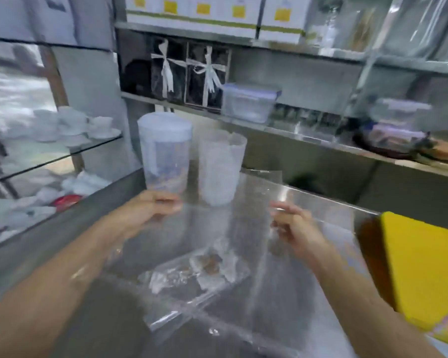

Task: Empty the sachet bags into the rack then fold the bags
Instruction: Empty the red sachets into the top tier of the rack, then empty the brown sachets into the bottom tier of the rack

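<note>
A large clear plastic sachet bag (230, 228) hangs stretched between my hands above the steel counter (49, 244). My left hand (150, 213) pinches its upper left edge, and my right hand (292, 226) pinches the upper right edge. Seen through the bag, a clear rack or tray (192, 282) lies on the counter with several small wrapped sachets (210, 264) in it. The picture is blurred, so I cannot tell whether anything is left inside the bag.
Two translucent plastic jugs (163, 151) (221, 166) stand just behind the bag. A yellow box (424, 275) sits at the right. Steel shelves (269, 127) behind hold lidded containers and dark ribboned packs. A glass case (62, 151) on the left holds white cups.
</note>
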